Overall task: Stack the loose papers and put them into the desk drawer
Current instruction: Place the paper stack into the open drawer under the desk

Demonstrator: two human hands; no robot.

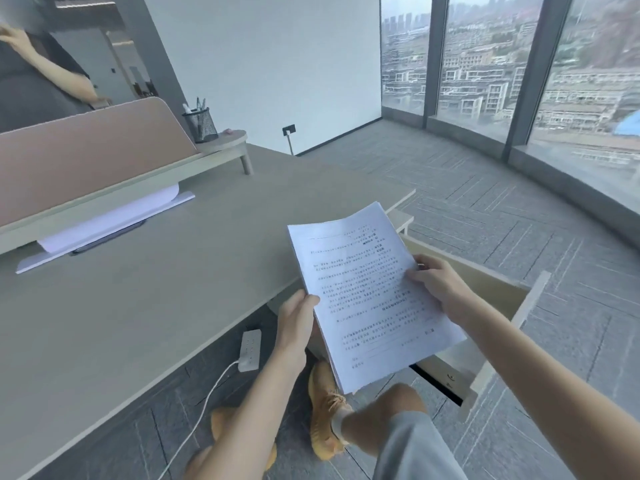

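A thick stack of printed white papers (363,292) is held in the air off the desk's right end, above the pulled-out wooden desk drawer (491,292). My left hand (296,320) grips the stack's left edge, thumb on top. On the right edge, my right hand (436,282) pinches the sheets with the fingers on the top page. The stack hides most of the drawer's inside. More white sheets (104,223) lie under the raised shelf at the back of the grey desk (145,306).
A beige partition and shelf (104,157) with a mesh pen cup (200,124) stand at the desk's back. A white power strip (250,349) and cable lie on the floor by my orange shoes. Another person stands behind the partition. Windows curve around the right.
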